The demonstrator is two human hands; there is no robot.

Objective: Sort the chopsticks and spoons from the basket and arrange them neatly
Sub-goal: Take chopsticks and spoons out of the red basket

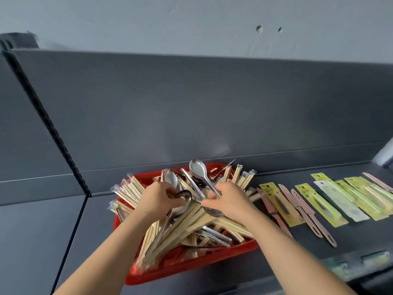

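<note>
At lower centre I see the red basket (187,268) heaped with chopsticks (191,222). My left hand (158,199) grips a spoon (181,208) in the pile. My right hand (228,201) pinches a raised spoon (198,171) by its handle.

Soft, even light fills the frame, leaving only faint shadows. A raised metal spoon (197,170) carries a pale sheen, and the dark back panel (221,149) shows a dull bright patch. The wide lens bows the straight edges of the shelf (282,177) toward the corners. Packets (331,201) at right smear with slight blur.
</note>
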